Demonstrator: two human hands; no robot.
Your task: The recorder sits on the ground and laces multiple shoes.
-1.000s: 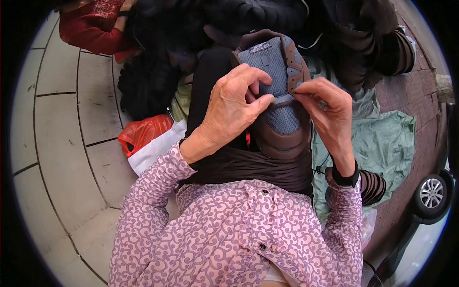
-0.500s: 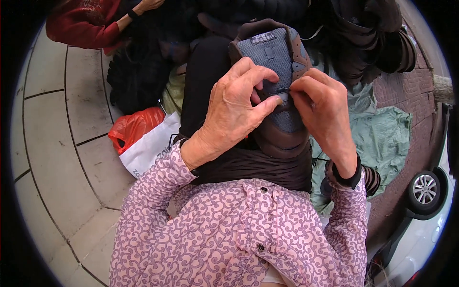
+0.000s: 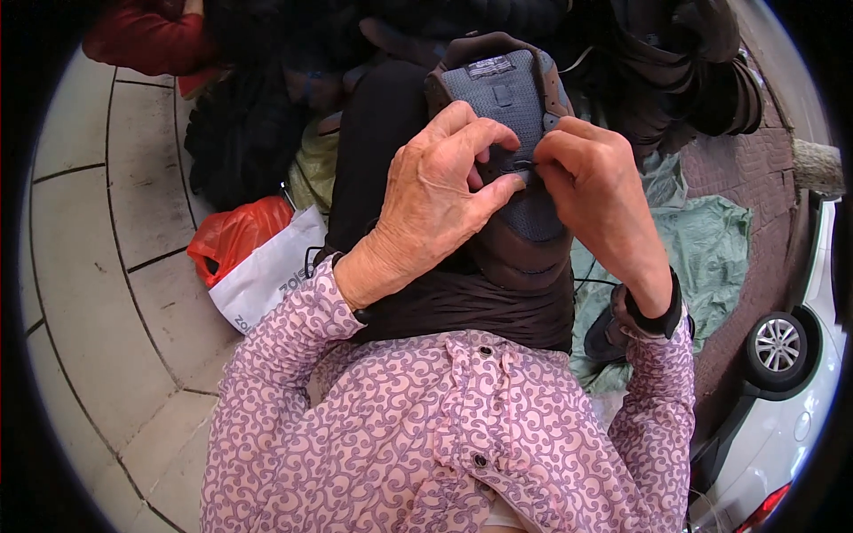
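Observation:
A brown shoe upper [image 3: 520, 262] with a grey-blue mesh tongue [image 3: 498, 80] lies across my dark-trousered lap, its rounded toe end toward me. My left hand [image 3: 422, 200] grips the tongue from the left. Its index finger and thumb sit apart on the mesh, and the other fingers curl in, partly hidden. At the right edge of the tongue, my right hand [image 3: 600, 186] closes in a pinch on a thin dark strand [image 3: 522, 164] beside a small loop on the mesh. Whether this is thread or a needle, I cannot tell.
An orange-red plastic bag [image 3: 235, 238] and a white printed bag [image 3: 271, 280] lie on the paving at left. Dark shoe pieces [image 3: 684, 67] are heaped at far right, near a green sheet [image 3: 697, 258]. A parked car [image 3: 800, 409] stands at right. Another person's red sleeve [image 3: 147, 40] shows at far left.
My right hand has shifted slightly up while still pinching by the tongue. My left hand stays nearly in place. The other person's forearm at far left has drawn back.

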